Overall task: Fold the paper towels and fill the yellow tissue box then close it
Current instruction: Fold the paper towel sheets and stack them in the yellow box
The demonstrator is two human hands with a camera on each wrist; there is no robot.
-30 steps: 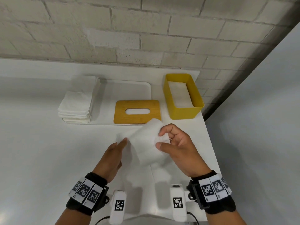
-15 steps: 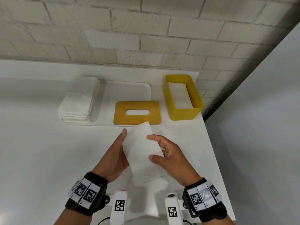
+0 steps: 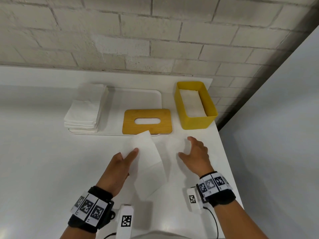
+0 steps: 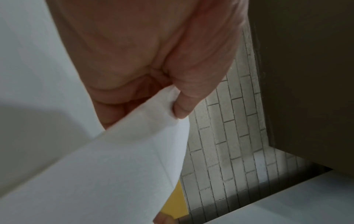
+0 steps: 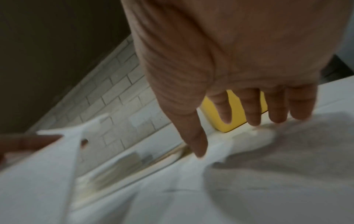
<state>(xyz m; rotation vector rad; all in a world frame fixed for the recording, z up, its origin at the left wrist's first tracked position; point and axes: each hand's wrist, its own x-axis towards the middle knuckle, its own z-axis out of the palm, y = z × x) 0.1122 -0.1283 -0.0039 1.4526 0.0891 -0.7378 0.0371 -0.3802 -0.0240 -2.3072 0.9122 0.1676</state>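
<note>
My left hand (image 3: 131, 153) pinches a folded white paper towel (image 3: 146, 163) by its left edge above the table, thumb on top; the left wrist view shows the thumb (image 4: 182, 106) pressed into the towel (image 4: 114, 166). To the right of the towel, my right hand (image 3: 187, 147) hovers low over the table with fingers spread and holds nothing; in its wrist view the fingers (image 5: 252, 115) are straight. The yellow tissue box (image 3: 195, 121) stands open at the back right with folded towels (image 3: 191, 104) inside. Its wooden lid (image 3: 147, 124) with an oval slot lies flat to the left of the box.
A stack of paper towels (image 3: 84, 109) sits on the left of a white tray (image 3: 138, 99) that also bears the lid. The table's right edge (image 3: 229, 169) runs close beside my right hand. A brick wall stands behind.
My right hand has let go of the folded towel and moved right, opening its fingers. The left hand now holds the towel alone, a little lower and flatter.
</note>
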